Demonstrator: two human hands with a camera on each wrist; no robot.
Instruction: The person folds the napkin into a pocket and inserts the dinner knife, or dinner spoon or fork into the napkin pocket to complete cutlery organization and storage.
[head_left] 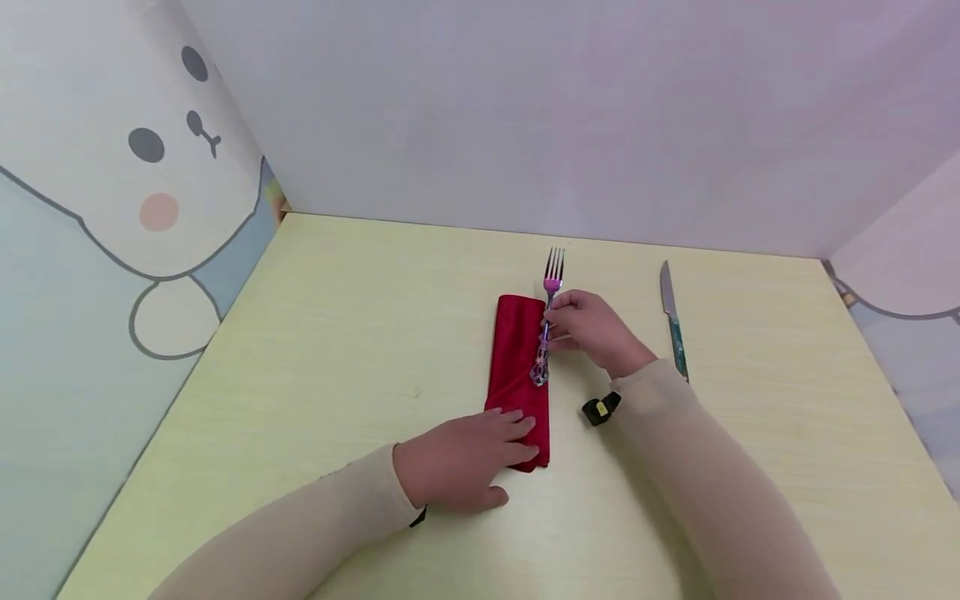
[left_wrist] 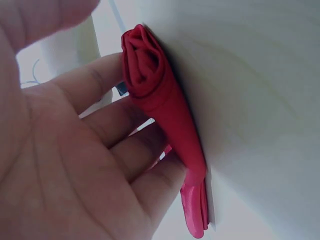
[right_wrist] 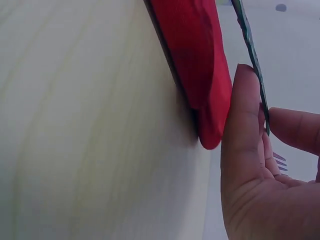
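Observation:
A folded dark red cloth napkin [head_left: 517, 342] lies lengthwise on the table, its layered end [left_wrist: 145, 65] facing the left wrist view. My left hand [head_left: 474, 458] rests on the near part of the napkin with fingers spread, fingertips on the cloth. Between thumb and fingers, my right hand [head_left: 592, 329] pinches a fork [head_left: 553, 279] with a purplish metallic sheen by its handle. The tines point to the far side, and the ornate handle end overlaps the napkin's right edge in the head view. From the right wrist view, the handle [right_wrist: 252, 55] shows edge-on above the fingers, beside the napkin [right_wrist: 200, 60].
To the right of my right hand lies a table knife [head_left: 670, 304] with a patterned green handle, blade pointing away. The pale wooden table [head_left: 360, 333] meets a white wall [head_left: 525, 117] at the back. A cartoon-printed panel [head_left: 90, 250] borders the left side.

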